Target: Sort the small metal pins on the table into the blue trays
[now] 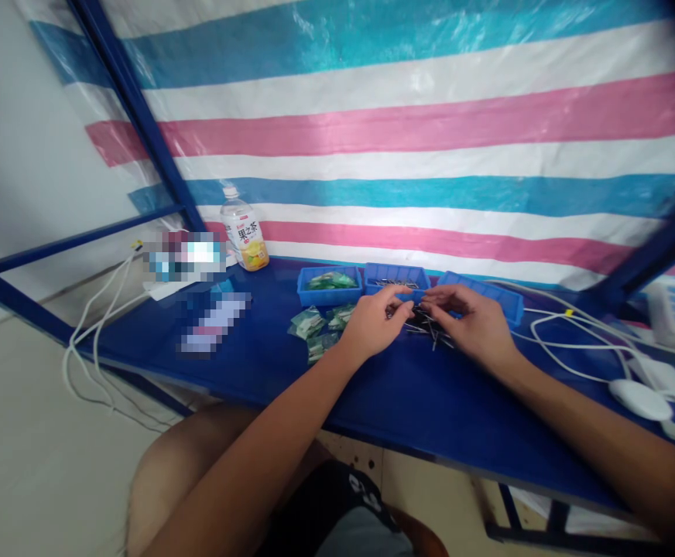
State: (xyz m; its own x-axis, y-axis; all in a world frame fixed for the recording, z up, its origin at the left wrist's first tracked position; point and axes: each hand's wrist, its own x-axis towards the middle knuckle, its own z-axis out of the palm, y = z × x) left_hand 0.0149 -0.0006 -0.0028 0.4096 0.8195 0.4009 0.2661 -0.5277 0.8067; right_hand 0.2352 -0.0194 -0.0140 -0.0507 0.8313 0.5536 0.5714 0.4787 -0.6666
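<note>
My left hand (pixel 375 321) and my right hand (pixel 474 321) are close together over the desk, fingertips almost meeting. Thumb and fingers are pinched on each hand; whatever they hold is too small to make out. Beneath the fingertips lies a loose pile of thin dark metal pins or screws (pixel 433 334). Just behind the hands is a blue bin (pixel 399 273) with similar thin metal pieces. Left of it, another blue bin (pixel 330 296) holds small green-tinted packets. Several small clear bags (pixel 307 323) with pale contents lie beside my left wrist. A third blue bin (pixel 503 298) is partly hidden behind my right hand.
A drink bottle (pixel 245 232) stands at the back left of the blue desk (pixel 419 402). White cables (pixel 570 363) and a white round device (pixel 639 398) lie on the right. A striped plastic sheet (pixel 372 139) hangs behind, between blue metal posts (pixel 140 116).
</note>
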